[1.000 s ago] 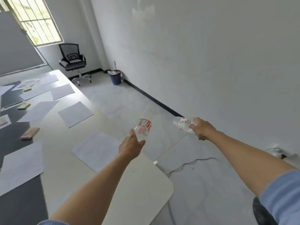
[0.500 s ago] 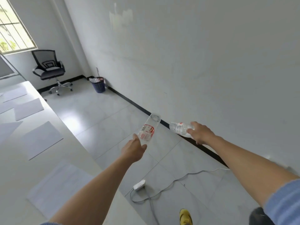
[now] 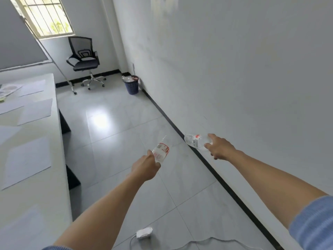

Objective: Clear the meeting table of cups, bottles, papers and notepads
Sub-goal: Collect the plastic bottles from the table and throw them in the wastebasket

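My left hand (image 3: 145, 167) grips a clear plastic bottle with a red label (image 3: 161, 151), held out over the floor and tilted up and away. A second clear bottle (image 3: 195, 140) lies sideways in the grip of my right hand (image 3: 219, 149), close to the white wall. The white meeting table (image 3: 41, 199) runs along the left edge, with several sheets of paper (image 3: 27, 159) lying flat on it. Both hands are off the table, to its right.
A blue waste basket (image 3: 131, 85) holding rubbish stands by the wall at the far end. A black office chair (image 3: 84, 60) is beyond it near the window. A white power adapter (image 3: 144, 233) and its cable lie on the grey tiled floor near my feet.
My view has turned back left and up, so the chair, basket and window sit more central. Both hands still hold their bottles, and I have moved along the table's side.
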Demonstrator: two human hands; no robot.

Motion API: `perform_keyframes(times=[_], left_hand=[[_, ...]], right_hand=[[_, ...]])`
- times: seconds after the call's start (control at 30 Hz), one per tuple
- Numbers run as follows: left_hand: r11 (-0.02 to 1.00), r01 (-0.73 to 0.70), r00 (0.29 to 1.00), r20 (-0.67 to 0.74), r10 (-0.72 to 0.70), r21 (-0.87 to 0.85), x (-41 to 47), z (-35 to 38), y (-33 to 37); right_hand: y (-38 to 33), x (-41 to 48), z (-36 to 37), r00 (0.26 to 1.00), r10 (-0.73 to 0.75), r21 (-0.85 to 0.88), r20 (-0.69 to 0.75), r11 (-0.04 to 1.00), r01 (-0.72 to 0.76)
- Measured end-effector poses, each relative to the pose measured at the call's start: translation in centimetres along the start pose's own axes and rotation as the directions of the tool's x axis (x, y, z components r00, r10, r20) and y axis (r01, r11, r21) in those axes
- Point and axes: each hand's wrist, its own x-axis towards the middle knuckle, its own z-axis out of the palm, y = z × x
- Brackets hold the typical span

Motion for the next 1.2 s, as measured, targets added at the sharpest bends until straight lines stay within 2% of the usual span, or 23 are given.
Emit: perform_keyframes(times=[0.17,0.4,0.53,0.73,1.0,1.2], left_hand=[[0.996,0.083,0.996,-0.019,-0.083,-0.013,7.9,-2.8,0.1],[0.989,0.147,0.988,-0.048,-0.148,-0.032,25.3,-7.6,-1.9],[0.988,0.148,0.986,-0.066,-0.151,-0.040,35.8,-13.0,-3.5],[0.979,0.203,0.972,-0.116,-0.204,-0.023,49.6,-22.5,-6.3],[0.958,0.245,0.947,-0.175,-0.269,-0.148,71.6,-31.3,-8.9],[0.918,0.325,0.905,-0.208,-0.372,-0.228,90.5,-39.4,-12.0]], right_hand=[[-2.3,9.6,-2.0,0.996,-0.080,-0.019,0.049,0.997,0.081],[-8.8,28.0,-3.2,0.988,-0.136,-0.051,0.072,0.989,0.140],[-14.6,38.8,-5.3,0.988,-0.130,-0.078,0.083,0.988,0.137],[-22.8,52.5,-8.5,0.975,-0.200,-0.090,0.095,0.974,0.209],[-33.0,75.0,-11.1,0.966,-0.239,-0.104,0.101,0.963,0.249],[-44.0,95.7,-14.2,0.941,-0.314,-0.134,0.125,0.934,0.330]])
